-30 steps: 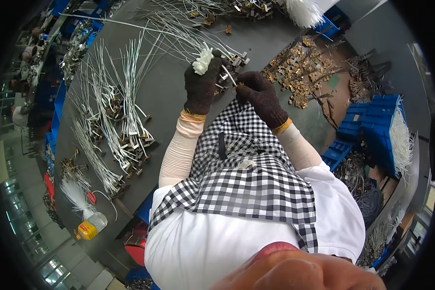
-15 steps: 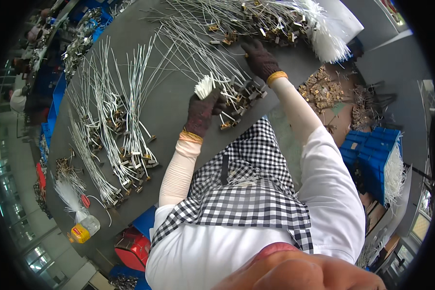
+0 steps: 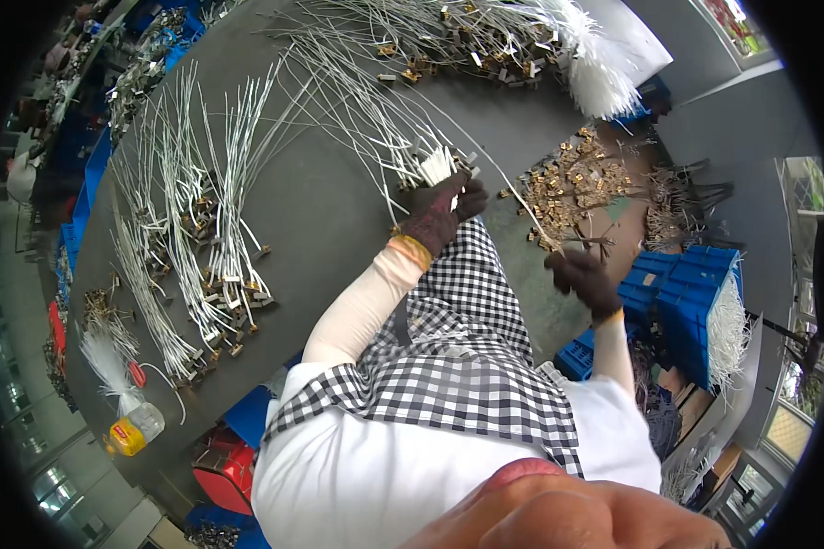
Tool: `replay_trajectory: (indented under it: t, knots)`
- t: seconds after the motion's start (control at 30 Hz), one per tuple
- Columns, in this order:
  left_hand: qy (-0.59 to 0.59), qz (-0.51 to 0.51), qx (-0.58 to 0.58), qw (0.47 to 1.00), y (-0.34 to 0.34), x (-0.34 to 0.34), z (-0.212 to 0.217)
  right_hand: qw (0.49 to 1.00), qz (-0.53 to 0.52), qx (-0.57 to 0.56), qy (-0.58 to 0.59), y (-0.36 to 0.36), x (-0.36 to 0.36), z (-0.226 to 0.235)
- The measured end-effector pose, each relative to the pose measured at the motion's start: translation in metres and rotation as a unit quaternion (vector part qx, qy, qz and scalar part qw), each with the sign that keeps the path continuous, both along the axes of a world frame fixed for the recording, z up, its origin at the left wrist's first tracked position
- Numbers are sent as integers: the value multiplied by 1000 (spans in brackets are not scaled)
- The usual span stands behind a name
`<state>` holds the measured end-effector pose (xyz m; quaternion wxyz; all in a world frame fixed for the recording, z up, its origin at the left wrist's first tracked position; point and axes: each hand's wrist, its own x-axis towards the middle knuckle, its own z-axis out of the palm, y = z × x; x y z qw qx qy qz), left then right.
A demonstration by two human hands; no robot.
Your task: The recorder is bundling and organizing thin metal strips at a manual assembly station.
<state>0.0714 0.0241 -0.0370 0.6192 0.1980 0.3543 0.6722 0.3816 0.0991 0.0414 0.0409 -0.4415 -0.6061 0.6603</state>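
My left hand point(image 3: 441, 215), in a dark glove, is closed around a bundle of short white tubes point(image 3: 438, 166) at the table's near edge. Beside it lies a bunch of white wires point(image 3: 375, 119) with small metal-and-white end pieces, partly hidden by the hand. Out past the table's right edge, my gloved right hand point(image 3: 584, 282) is closed on the end of a single white wire point(image 3: 511, 183). That wire runs back up toward the table. What sits at its gripped end is too small to make out.
More wire bunches point(image 3: 215, 210) lie on the left of the dark table point(image 3: 325, 210); another pile point(image 3: 485, 46) is at the far side. Brass-coloured pieces point(image 3: 572, 183) are heaped at right, near blue crates point(image 3: 696, 302). A bottle point(image 3: 137, 428) stands at the left edge.
My right hand has moved from the far pile down and right, drawing a wire along. My left hand with the white tubes has shifted right, over the near bunch.
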Motion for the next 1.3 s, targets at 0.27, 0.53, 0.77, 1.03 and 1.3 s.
replay_trajectory:
  t: [0.27,0.53,0.77,1.03,1.3]
  knots:
    - [531,174,85,825,36,-19,60,988,-71,-122,69,-122,107,-20]
    - [-287,174,65,940,36,-104,75,992,-67,-106,29,-139,115,-27]
    - [-239,178,88,950,22,-101,83,994,-62,-61,67,-136,107,-27]
    - [-231,39,22,972,-31,-29,105,989,-79,4,128,-110,11,-45]
    - [248,41,77,965,-89,15,111,961,-62,7,270,-80,-151,12]
